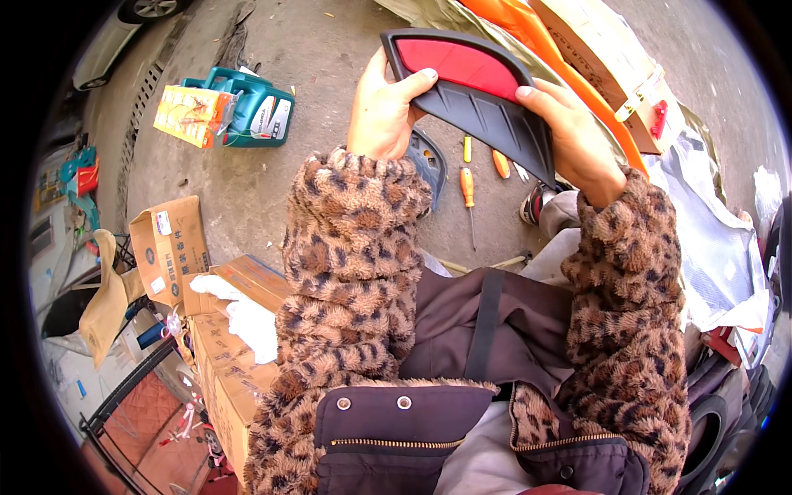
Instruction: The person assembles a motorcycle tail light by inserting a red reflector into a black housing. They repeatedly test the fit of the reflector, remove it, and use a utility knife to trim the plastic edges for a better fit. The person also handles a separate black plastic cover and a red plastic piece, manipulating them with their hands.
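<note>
Left hand and right hand are clamping a curved black-and-red plastic panel that's apparently hiding their far sides.

Labelled teal jug, carton flap (printed dark)

A car and screwdriver suggest a workshop.

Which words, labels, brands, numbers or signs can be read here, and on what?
Wording and brands are not quoted here.
Teal jug: dark print on a white label.
Cardboard flap, left: dark characters and a logo.
Orange packet: print too small to read.
Carton, upper right: print too blurred to read.
Held red-and-black part: no print visible.
</note>
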{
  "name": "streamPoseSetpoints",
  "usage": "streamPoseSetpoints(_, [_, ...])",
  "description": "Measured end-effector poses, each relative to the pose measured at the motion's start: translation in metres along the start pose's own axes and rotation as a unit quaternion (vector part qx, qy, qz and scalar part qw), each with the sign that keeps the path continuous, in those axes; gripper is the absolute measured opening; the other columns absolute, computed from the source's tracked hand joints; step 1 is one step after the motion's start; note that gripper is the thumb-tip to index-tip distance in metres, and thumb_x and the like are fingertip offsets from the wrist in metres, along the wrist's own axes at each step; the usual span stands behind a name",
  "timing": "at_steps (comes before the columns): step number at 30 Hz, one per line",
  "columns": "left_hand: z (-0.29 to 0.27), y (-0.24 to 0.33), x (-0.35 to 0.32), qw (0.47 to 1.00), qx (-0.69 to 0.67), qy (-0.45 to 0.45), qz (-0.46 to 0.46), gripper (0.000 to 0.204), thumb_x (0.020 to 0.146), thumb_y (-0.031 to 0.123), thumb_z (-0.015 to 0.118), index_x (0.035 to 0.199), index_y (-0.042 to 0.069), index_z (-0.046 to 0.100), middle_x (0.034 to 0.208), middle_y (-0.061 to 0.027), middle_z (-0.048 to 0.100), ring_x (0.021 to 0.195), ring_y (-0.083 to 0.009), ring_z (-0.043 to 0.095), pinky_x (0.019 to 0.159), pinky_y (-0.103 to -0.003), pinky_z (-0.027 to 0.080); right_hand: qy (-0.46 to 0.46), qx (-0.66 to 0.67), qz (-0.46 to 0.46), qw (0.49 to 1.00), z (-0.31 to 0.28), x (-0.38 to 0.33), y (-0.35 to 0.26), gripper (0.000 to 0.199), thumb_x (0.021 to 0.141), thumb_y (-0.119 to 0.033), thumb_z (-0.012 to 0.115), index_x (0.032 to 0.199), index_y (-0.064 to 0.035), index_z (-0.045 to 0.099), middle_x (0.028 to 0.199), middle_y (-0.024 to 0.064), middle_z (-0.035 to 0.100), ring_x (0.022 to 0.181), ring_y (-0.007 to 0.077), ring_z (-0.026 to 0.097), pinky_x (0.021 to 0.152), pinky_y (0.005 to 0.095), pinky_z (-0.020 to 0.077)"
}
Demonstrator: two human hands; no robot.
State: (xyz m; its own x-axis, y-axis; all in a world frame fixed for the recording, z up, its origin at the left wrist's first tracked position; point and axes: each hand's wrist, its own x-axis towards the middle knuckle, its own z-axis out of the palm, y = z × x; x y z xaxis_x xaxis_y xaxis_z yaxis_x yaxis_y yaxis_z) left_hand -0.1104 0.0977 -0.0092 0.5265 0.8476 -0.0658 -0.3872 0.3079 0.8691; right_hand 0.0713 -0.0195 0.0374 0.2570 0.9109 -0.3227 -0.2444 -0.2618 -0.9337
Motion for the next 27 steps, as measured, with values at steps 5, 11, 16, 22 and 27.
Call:
streamPoseSetpoints(5, [0.016, -0.004, 0.003, 0.996, 0.018, 0.045, 0.076, 0.049, 0.087, -0.004, 0.064, 0.132, -0.005, 0.046, 0.119, -0.0152, 0.063, 0.105, -0.0217, 0.066, 0.092, -0.034, 0.056, 0.011, -0.158, -0.112, 0.981, -0.011, 0.011, 0.017, 0.032, 0.099, -0.021, 0.059, 0.118, 0.0037, 0.059, 0.096, 0.0044, 0.065, 0.083, 0.0071, 0.057, 0.075, 0.0251, 0.0490])
streamPoseSetpoints(11, [0.020, 0.001, -0.001, 0.990, 0.033, 0.067, 0.119, 0.052, 0.085, -0.006, 0.065, 0.133, -0.008, 0.045, 0.118, -0.0167, 0.064, 0.103, -0.0215, 0.066, 0.091, -0.032, 0.056, 0.039, -0.229, -0.192, 0.954, -0.001, 0.004, 0.016, 0.036, 0.099, -0.023, 0.060, 0.123, 0.0035, 0.059, 0.101, 0.0058, 0.066, 0.087, 0.0089, 0.059, 0.080, 0.0263, 0.0488])
streamPoseSetpoints(16, [0.020, -0.001, 0.001, 0.989, 0.029, 0.060, 0.135, 0.055, 0.085, -0.005, 0.065, 0.135, -0.008, 0.043, 0.115, -0.0174, 0.065, 0.099, -0.0213, 0.068, 0.088, -0.032, 0.057, 0.036, -0.174, -0.180, 0.967, 0.000, 0.005, 0.021, 0.036, 0.100, -0.025, 0.061, 0.122, 0.0035, 0.059, 0.103, 0.0046, 0.066, 0.090, 0.0085, 0.059, 0.082, 0.0256, 0.0483])
streamPoseSetpoints(22, [0.017, 0.000, 0.002, 0.991, 0.013, 0.054, 0.123, 0.058, 0.088, -0.003, 0.064, 0.140, -0.006, 0.037, 0.117, -0.0159, 0.064, 0.098, -0.0201, 0.068, 0.086, -0.031, 0.058, 0.015, -0.115, -0.137, 0.984, -0.001, 0.007, 0.019, 0.035, 0.099, -0.023, 0.059, 0.124, 0.0027, 0.058, 0.107, 0.0043, 0.065, 0.092, 0.0090, 0.059, 0.084, 0.0255, 0.0478])
streamPoseSetpoints(27, [0.010, 0.001, 0.001, 0.994, 0.027, 0.070, 0.080, 0.050, 0.092, 0.004, 0.060, 0.137, -0.005, 0.039, 0.116, -0.0155, 0.063, 0.097, -0.0198, 0.068, 0.081, -0.033, 0.060, 0.057, -0.022, -0.062, 0.996, -0.005, 0.010, 0.019, 0.039, 0.098, -0.026, 0.057, 0.123, 0.0050, 0.057, 0.109, 0.0073, 0.065, 0.096, 0.0112, 0.059, 0.089, 0.0263, 0.0469])
